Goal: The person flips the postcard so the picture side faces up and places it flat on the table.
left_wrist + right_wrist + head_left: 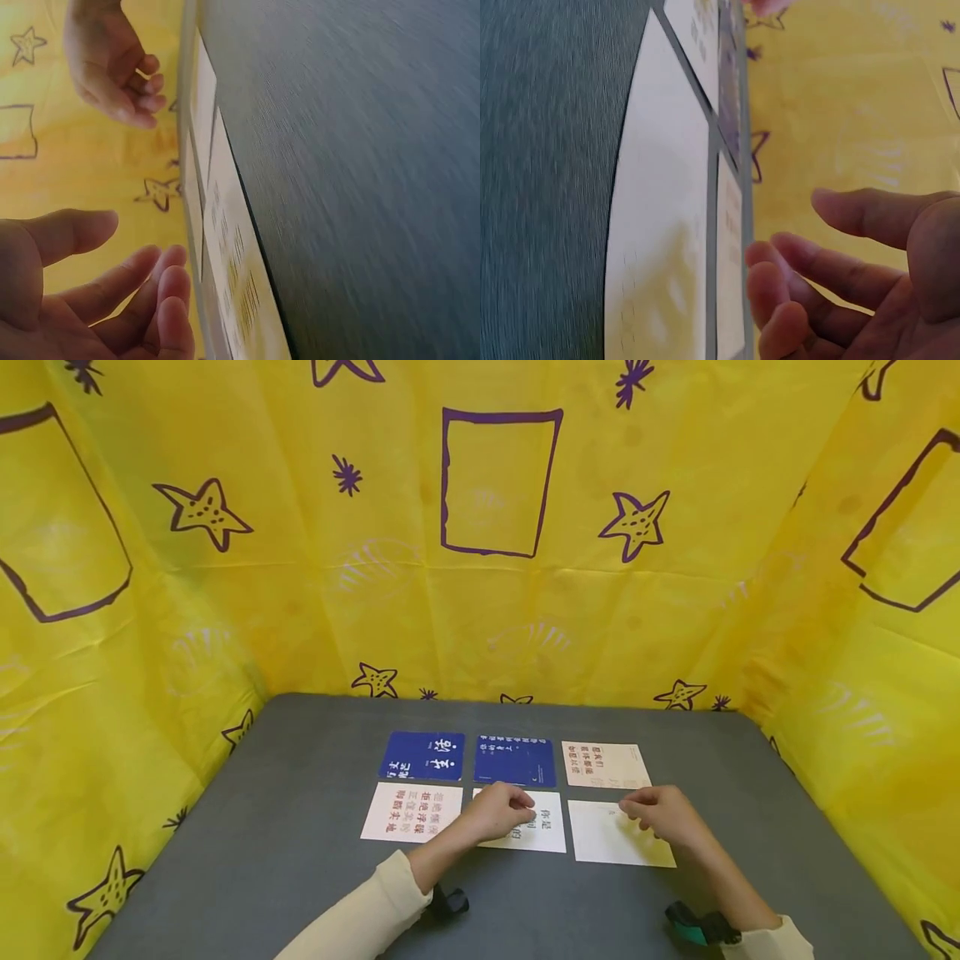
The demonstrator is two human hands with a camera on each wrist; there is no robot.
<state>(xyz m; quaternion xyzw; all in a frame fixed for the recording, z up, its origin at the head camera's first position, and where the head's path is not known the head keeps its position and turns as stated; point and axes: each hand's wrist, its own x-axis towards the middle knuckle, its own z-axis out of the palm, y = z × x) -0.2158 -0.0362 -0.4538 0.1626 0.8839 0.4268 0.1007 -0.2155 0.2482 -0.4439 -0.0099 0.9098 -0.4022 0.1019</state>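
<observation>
Printed cards lie flat in two rows of three. At the back are two blue cards, one at left (422, 756) and one in the middle (517, 768), and a cream card (600, 764) at right. In front lie a card with red print (382, 814), a white card with grey print (551, 831) and a nearly blank white card (615, 839). Over the middle front card my left hand (498, 812) hovers, holding nothing, fingers loosely bent. My right hand (663, 814) is likewise above the nearly blank card, thumb and fingers apart in the right wrist view.
A dark grey table (285, 827) carries the cards. Yellow cloth (300, 568) printed with purple stars and frames encloses it at the back and both sides. Each wrist wears a black strap, the left one (450, 903) and the right one (701, 927).
</observation>
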